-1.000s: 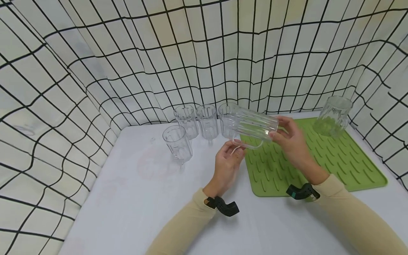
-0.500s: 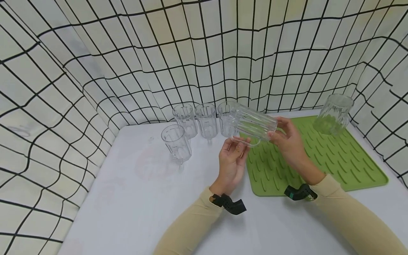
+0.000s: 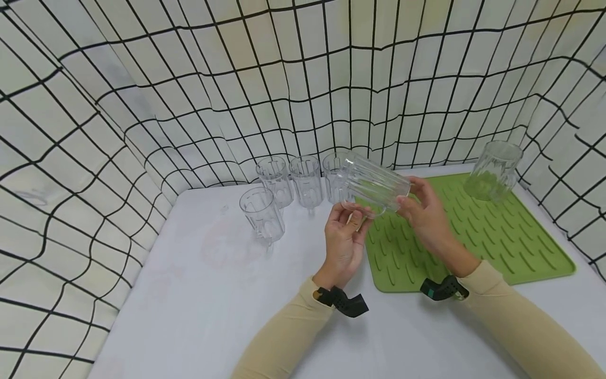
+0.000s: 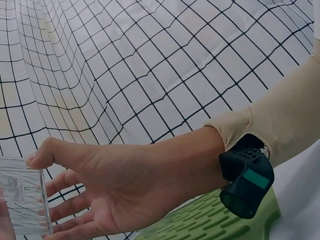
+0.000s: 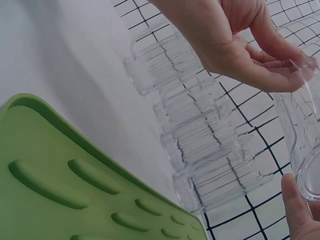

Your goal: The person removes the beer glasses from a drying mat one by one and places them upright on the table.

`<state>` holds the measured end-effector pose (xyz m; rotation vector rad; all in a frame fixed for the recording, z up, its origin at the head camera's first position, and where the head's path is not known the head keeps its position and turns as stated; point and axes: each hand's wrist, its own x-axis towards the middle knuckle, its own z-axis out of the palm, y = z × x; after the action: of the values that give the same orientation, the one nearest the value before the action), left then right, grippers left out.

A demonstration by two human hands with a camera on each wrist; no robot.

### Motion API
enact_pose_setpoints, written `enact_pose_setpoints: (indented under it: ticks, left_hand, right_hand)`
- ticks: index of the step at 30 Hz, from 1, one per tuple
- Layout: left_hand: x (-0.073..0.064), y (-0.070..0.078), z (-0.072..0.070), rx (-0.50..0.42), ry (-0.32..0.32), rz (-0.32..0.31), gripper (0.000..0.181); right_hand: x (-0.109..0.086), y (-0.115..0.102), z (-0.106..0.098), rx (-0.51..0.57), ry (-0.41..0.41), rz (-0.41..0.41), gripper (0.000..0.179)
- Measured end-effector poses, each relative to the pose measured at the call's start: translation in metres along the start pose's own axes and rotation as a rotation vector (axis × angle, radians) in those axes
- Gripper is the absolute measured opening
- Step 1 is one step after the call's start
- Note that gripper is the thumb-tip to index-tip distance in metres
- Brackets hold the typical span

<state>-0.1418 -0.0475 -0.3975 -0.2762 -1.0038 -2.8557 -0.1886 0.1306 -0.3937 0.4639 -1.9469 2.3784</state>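
A clear glass mug (image 3: 376,181) is held in the air, tilted, its right end lower than its left. My left hand (image 3: 343,242) pinches the handle (image 3: 377,212) between thumb and fingers; the right wrist view also has this left hand (image 5: 225,45) at its top. With thumb and fingers my right hand (image 3: 431,221) grips the mug's lower right end. The left wrist view catches that right hand (image 4: 120,185), thumb on one side of the glass (image 4: 22,195) and fingers on the other. Only fingertips (image 5: 295,205) of it show in the right wrist view.
Three mugs stand at the back, one (image 3: 275,181), another (image 3: 307,181) and a third (image 3: 333,179) partly behind the held one. A further mug (image 3: 262,213) stands in front. Another glass (image 3: 494,171) is on the green ridged mat (image 3: 502,252). Black netting (image 3: 303,95) surrounds the white table (image 3: 213,316).
My left hand has moved slightly right along the handle and now pinches it more closely. The held mug has tilted a little more; the right hand keeps its grip.
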Motion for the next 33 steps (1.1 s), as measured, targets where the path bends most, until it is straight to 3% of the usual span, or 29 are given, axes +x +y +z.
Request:
enact_pose_setpoints:
  ticks: [7,12,16,20,23,27,33]
  left_hand:
    - [0.000,0.007,-0.001,0.052,-0.016,0.018,0.012]
    - [0.000,0.016,-0.003,0.152,-0.074,0.032,0.018]
    - [0.001,0.019,-0.008,0.226,-0.130,0.047,0.009]
    - [0.002,0.024,-0.018,0.339,-0.178,0.081,0.019]
    - [0.003,0.031,-0.024,0.438,-0.186,0.099,0.013]
    - [0.003,0.043,-0.032,0.539,-0.174,0.104,0.027]
    - [0.000,0.057,-0.046,0.689,-0.158,0.111,0.011]
  right_hand:
    - [-0.003,-0.007,-0.001,-0.045,-0.044,0.071,0.034]
    - [-0.004,-0.010,-0.012,-0.045,-0.042,0.053,0.034]
    - [-0.007,-0.012,-0.026,-0.079,-0.042,0.027,0.045]
    - [-0.011,-0.012,-0.043,-0.142,-0.069,-0.002,0.059]
    - [-0.013,-0.011,-0.058,-0.224,-0.078,-0.033,0.059]
    - [-0.019,-0.012,-0.077,-0.409,-0.056,-0.059,0.056]
    - [-0.032,-0.017,-0.110,-0.679,-0.033,-0.004,0.058]
